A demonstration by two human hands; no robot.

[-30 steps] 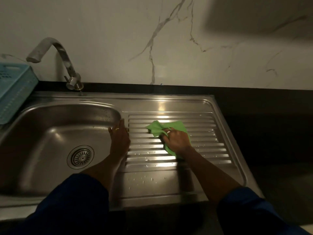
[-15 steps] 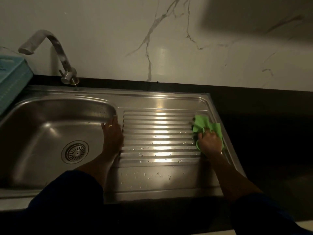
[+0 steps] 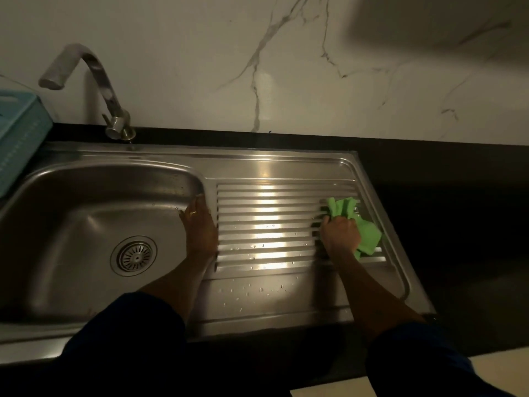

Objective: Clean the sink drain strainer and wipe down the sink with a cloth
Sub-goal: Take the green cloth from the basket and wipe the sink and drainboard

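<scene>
Sink (image 3: 257, 316) steel fills most of your view, its near rim running from 8 o'clock to 4 o'clock just beyond your dark blue sleeves (image 3: 123, 339). Water drops (image 3: 249, 290) speckle the flat strip at the front of the drainboard (image 3: 266, 213), close to 6 o'clock.

Your left hand (image 3: 200, 227) rests flat on the ridge between the basin (image 3: 71, 224) and the drainboard. Its fingers are straight and held together, pointing toward 12 o'clock, and they grasp nothing. A ring (image 3: 193, 212) shows on one finger.

Your right hand (image 3: 340, 236) sits at the 3 o'clock end of the drainboard ribs, fingers curled tightly around the green cloth (image 3: 370, 236). The cloth is bunched and pressed on the ribs. It sticks out past your knuckles at 12 o'clock and past the hand's edge at 3 o'clock, stopping just short of the raised rim.

At 9 o'clock from your left hand, the drain strainer (image 3: 134, 255) lies seated in the basin floor, well apart from both hands.

Farther back, the faucet (image 3: 107, 93) rises at 11 o'clock with its spout arching toward 9 o'clock. A teal basket (image 3: 20, 133) stands at the far 9 o'clock edge. Dark countertop (image 3: 443, 196) borders the sink at 3 o'clock, and the veined marble wall (image 3: 286, 67) stands behind everything.
</scene>
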